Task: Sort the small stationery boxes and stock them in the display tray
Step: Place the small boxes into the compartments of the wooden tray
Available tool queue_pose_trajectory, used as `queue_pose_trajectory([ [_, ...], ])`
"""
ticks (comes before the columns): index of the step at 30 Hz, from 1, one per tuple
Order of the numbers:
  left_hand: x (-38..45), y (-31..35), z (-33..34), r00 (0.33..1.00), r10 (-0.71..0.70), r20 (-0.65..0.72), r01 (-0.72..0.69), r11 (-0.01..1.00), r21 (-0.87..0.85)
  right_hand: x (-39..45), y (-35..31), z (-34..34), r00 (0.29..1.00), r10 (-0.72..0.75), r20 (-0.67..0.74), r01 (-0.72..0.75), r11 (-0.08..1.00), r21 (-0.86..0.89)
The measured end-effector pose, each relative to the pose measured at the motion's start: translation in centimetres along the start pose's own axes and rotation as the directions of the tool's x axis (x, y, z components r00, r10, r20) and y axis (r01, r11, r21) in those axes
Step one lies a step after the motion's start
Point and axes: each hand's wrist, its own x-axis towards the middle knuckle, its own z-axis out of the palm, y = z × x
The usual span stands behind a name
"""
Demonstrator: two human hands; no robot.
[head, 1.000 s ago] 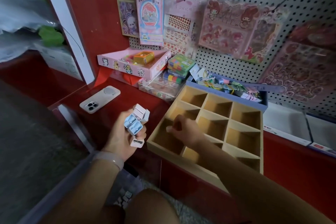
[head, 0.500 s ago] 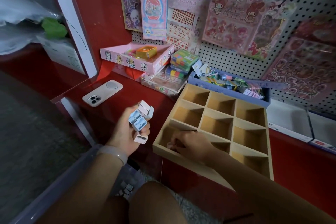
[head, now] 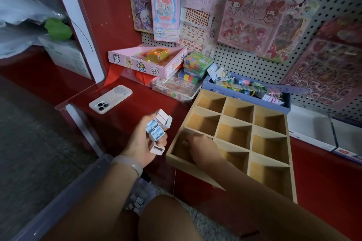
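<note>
Lowered into the display tray (head: 231, 121), right hand (head: 197, 146) seems curled; left hand (head: 145, 143) grips boxes (head: 156, 129).

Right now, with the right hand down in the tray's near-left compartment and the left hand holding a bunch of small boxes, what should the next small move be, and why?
Probably lift the right hand out of the wooden tray and take another box from the left hand. The left hand grips several small boxes, blue and pink, and the other compartments look bare. Whether the right hand has let go of anything is hidden.
</note>
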Motion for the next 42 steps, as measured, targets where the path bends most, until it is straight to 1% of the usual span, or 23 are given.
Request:
queue_pose_trajectory([
  [3,0.3,0.5,0.6,1.0,-0.002,0.015,0.002,1.0,0.019,-0.1,-0.1,-0.3,1.0,-0.019,-0.001,0.018,0.992,-0.127],
  [5,0.4,0.8,0.9,1.0,-0.003,0.025,0.003,1.0,0.018,-0.1,-0.2,-0.3,1.0,-0.011,-0.006,0.01,0.985,-0.17],
  [8,0.5,1.0,1.1,1.0,0.005,0.027,-0.005,1.0,-0.004,0.3,-0.5,-0.3,1.0,-0.004,0.001,0.004,0.984,-0.18],
  [13,0.3,1.2,1.2,1.0,0.005,0.025,-0.005,1.0,0.012,0.7,-0.9,-0.7,0.994,-0.056,0.095,0.075,0.976,-0.206],
  [15,0.2,1.2,1.1,1.0,0.002,0.012,-0.002,1.0,0.017,0.7,-1.0,-0.8,0.995,-0.057,0.08,0.072,0.978,-0.197],
  [19,-0.1,1.3,0.6,1.0,-0.004,0.0,0.004,1.0,0.02,1.1,-1.1,-0.3,0.999,-0.03,-0.029,0.027,0.992,-0.125],
  [23,-0.4,1.4,0.0,1.0,0.011,-0.011,-0.011,1.0,0.021,1.3,-1.1,0.3,0.993,-0.031,-0.111,0.022,0.997,-0.08],
  [25,-0.6,1.2,-0.3,1.0,0.013,-0.016,-0.012,1.0,0.021,1.1,-1.1,0.1,0.995,-0.031,-0.097,0.026,0.999,-0.048],
  [28,-0.6,0.8,-0.7,1.0,0.001,-0.012,-0.001,1.0,0.019,1.1,-0.3,-1.5,0.999,-0.014,-0.029,0.014,1.0,-0.003],
  [29,-0.7,0.7,-0.8,1.0,-0.002,-0.011,0.002,1.0,0.029,1.3,0.3,-2.3,0.999,0.006,-0.053,-0.005,1.0,0.022],
  [30,-0.7,0.4,-1.0,1.0,-0.006,-0.013,0.007,0.999,0.036,1.6,0.9,-3.2,0.993,0.034,-0.114,-0.027,0.998,0.061],
  [32,-0.9,0.0,-1.1,1.0,-0.012,-0.021,0.013,0.999,0.05,2.0,1.7,-5.1,0.967,0.102,-0.233,-0.053,0.977,0.205],
  [33,-1.0,-0.2,-0.9,1.0,-0.016,-0.022,0.018,0.998,0.062,2.1,1.8,-6.1,0.96,0.114,-0.256,-0.037,0.956,0.29],
  [34,-1.2,-0.4,-0.7,0.999,-0.022,-0.04,0.026,0.996,0.083,2.0,1.5,-6.8,0.963,0.092,-0.253,0.007,0.931,0.365],
  [35,-1.3,-0.6,-0.4,0.996,-0.026,-0.084,0.035,0.994,0.099,1.9,1.0,-7.4,0.971,0.028,-0.237,0.075,0.907,0.415],
  [37,-1.3,-1.0,0.3,0.978,-0.006,-0.208,0.022,0.997,0.077,1.3,-0.4,-8.1,0.965,-0.154,-0.21,0.231,0.878,0.42],
  [38,-1.3,-1.1,0.7,0.974,0.003,-0.229,0.01,0.998,0.056,1.1,-1.0,-8.2,0.952,-0.232,-0.199,0.296,0.866,0.403],
  [40,-1.2,-1.2,1.5,0.982,0.007,-0.19,-0.001,1.0,0.031,0.9,-1.7,-7.9,0.934,-0.309,-0.179,0.355,0.854,0.38],
  [42,-1.3,-1.1,2.2,0.995,-0.01,-0.095,0.013,0.999,0.039,1.0,-1.9,-7.5,0.937,-0.301,-0.18,0.346,0.874,0.34],
])
